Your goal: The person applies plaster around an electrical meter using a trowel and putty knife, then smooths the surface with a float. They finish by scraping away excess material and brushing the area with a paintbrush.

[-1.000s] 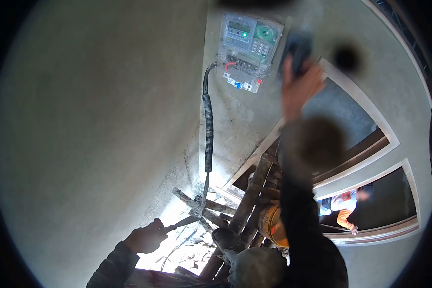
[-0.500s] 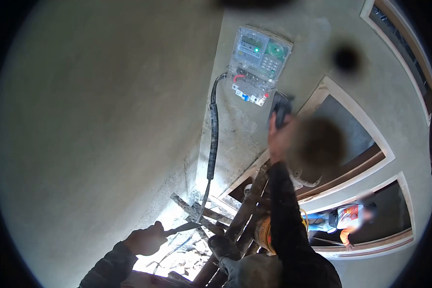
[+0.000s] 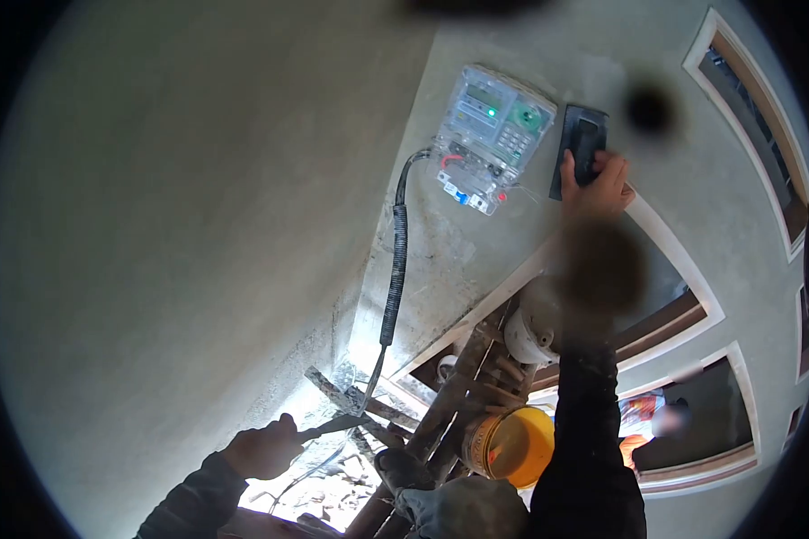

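My right hand (image 3: 602,187) is raised to the wall, its fingers wrapped round the handle of a dark rectangular plastering float (image 3: 591,119). The float lies along the plaster just right of the electricity meter (image 3: 499,126), which has a clear cover and a green light. Low on the left, my left hand (image 3: 265,447) grips a small trowel (image 3: 337,424) by its handle. The trowel's blade points right, overlapping the lower end of the cable in this view. A dark smudge on the lens hides my right wrist.
A black corrugated conduit (image 3: 395,278) runs down from the meter. Below are wooden scaffold poles (image 3: 449,395), a yellow bucket (image 3: 523,445), a white bucket (image 3: 530,334) and my boot (image 3: 403,469). Framed openings line the right wall; a person (image 3: 643,422) shows through one.
My right hand has carried the float up and right, from below the meter to beside it. The yellow bucket shows more fully. My left hand still holds the trowel low down.
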A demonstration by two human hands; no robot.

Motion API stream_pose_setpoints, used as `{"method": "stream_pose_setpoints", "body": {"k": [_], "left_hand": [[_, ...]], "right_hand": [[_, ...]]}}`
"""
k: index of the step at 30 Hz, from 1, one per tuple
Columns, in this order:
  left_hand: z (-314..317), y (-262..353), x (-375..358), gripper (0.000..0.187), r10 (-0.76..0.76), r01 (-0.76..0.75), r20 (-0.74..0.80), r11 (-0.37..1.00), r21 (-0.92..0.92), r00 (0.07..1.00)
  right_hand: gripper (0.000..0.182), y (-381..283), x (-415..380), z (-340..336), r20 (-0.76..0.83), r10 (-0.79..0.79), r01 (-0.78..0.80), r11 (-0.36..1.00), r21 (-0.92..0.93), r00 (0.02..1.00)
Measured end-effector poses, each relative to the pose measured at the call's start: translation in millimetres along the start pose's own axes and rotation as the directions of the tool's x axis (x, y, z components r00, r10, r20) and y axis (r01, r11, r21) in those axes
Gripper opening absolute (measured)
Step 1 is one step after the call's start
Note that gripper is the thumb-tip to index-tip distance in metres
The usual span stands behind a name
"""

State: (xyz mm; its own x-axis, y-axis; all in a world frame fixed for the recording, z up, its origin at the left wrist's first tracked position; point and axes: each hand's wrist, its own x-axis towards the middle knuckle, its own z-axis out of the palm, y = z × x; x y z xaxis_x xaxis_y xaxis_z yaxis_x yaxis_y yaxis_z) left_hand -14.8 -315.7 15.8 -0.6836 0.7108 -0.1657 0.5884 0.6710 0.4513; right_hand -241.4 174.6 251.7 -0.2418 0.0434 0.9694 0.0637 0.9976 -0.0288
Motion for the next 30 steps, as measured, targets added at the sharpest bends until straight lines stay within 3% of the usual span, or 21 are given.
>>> {"method": "stream_pose_setpoints", "body": {"k": [3, 5, 6, 8, 10, 12, 14, 18, 20, 21, 22, 24, 25, 28, 29, 30], "left_hand": [[1.2, 4.7, 1.1, 0.032, -0.026, 0.024, 0.039, 0.999, 0.046, 0.999], [-11.1, 8.7, 6.1, 0.033, -0.212, 0.265, 0.246, 0.94, -0.212, 0.946], [-17.8, 12.9, 6.7, 0.033, -0.22, 0.272, 0.245, 0.94, -0.204, 0.944], [-23.1, 21.9, 6.8, 0.033, -0.293, 0.304, 0.227, 0.953, -0.014, 0.929], [-19.4, 15.3, -4.3, 0.031, -0.234, 0.249, 0.138, 0.963, -0.106, 0.963], [-16.0, 13.7, -1.9, 0.03, -0.178, 0.185, 0.053, 0.968, -0.17, 0.983], [-14.6, 15.7, 1.0, 0.031, -0.261, 0.284, 0.164, 0.949, -0.136, 0.951], [-7.4, 12.3, -5.4, 0.033, -0.23, 0.243, 0.157, 0.967, -0.071, 0.96], [19.6, -4.2, -12.8, 0.035, -0.094, 0.099, 0.034, 0.983, -0.157, 0.995], [-23.1, 22.2, -7.0, 0.035, -0.303, 0.348, 0.219, 0.913, -0.211, 0.927], [-25.5, 21.4, -2.2, 0.035, -0.302, 0.347, 0.22, 0.915, -0.207, 0.928], [-21.6, 24.0, -1.1, 0.035, -0.221, 0.224, 0.099, 0.974, -0.025, 0.97], [-14.4, 18.0, 2.7, 0.034, -0.307, 0.324, 0.162, 0.941, -0.094, 0.938], [-25.5, 30.6, -0.2, 0.033, -0.263, 0.281, 0.125, 0.945, -0.166, 0.957], [-37.2, 35.8, 0.9, 0.035, -0.28, 0.328, 0.236, 0.924, -0.199, 0.931], [-29.8, 33.7, -2.7, 0.035, -0.275, 0.322, 0.226, 0.924, -0.207, 0.934]], "right_hand": [[0.038, -6.3, 58.8, 18.3, -0.184, -0.273, 0.278, 0.96, 0.002, 0.944], [0.037, -18.1, 94.2, 21.9, -0.165, -0.289, 0.296, 0.955, 0.02, 0.943], [0.036, -25.3, 103.3, 21.7, -0.166, -0.322, 0.333, 0.942, 0.042, 0.932], [0.036, -8.3, 80.2, 8.0, -0.109, -0.353, 0.358, 0.933, 0.032, 0.929], [0.037, -10.8, 60.1, -16.5, 0.035, -0.274, 0.276, 0.958, -0.078, 0.961], [0.036, -16.1, 75.3, -1.4, -0.024, -0.309, 0.307, 0.95, -0.061, 0.951], [0.036, -22.9, 102.2, 16.9, -0.118, -0.432, 0.43, 0.902, -0.044, 0.894], [0.035, -10.3, 69.1, -9.5, -0.005, -0.406, 0.402, 0.907, -0.122, 0.914], [0.035, -7.4, 61.8, -17.6, 0.007, -0.412, 0.41, 0.905, -0.11, 0.911], [0.035, -6.1, 64.5, -17.2, 0.014, -0.394, 0.393, 0.915, -0.095, 0.919], [0.035, -9.8, 76.6, -11.4, 0.013, -0.391, 0.39, 0.916, -0.098, 0.92], [0.036, -25.5, 101.7, 4.6, -0.061, -0.416, 0.412, 0.908, -0.071, 0.907], [0.037, -30.3, 102.0, 5.2, -0.034, -0.364, 0.361, 0.93, -0.073, 0.931], [0.038, -6.0, 41.9, -4.7, -0.044, -0.319, 0.312, 0.942, -0.125, 0.947], [0.038, 1.7, 23.9, -9.6, -0.046, -0.327, 0.319, 0.939, -0.129, 0.944], [0.038, 10.0, 8.7, -12.9, 0.013, -0.259, 0.259, 0.962, -0.089, 0.966]]}}
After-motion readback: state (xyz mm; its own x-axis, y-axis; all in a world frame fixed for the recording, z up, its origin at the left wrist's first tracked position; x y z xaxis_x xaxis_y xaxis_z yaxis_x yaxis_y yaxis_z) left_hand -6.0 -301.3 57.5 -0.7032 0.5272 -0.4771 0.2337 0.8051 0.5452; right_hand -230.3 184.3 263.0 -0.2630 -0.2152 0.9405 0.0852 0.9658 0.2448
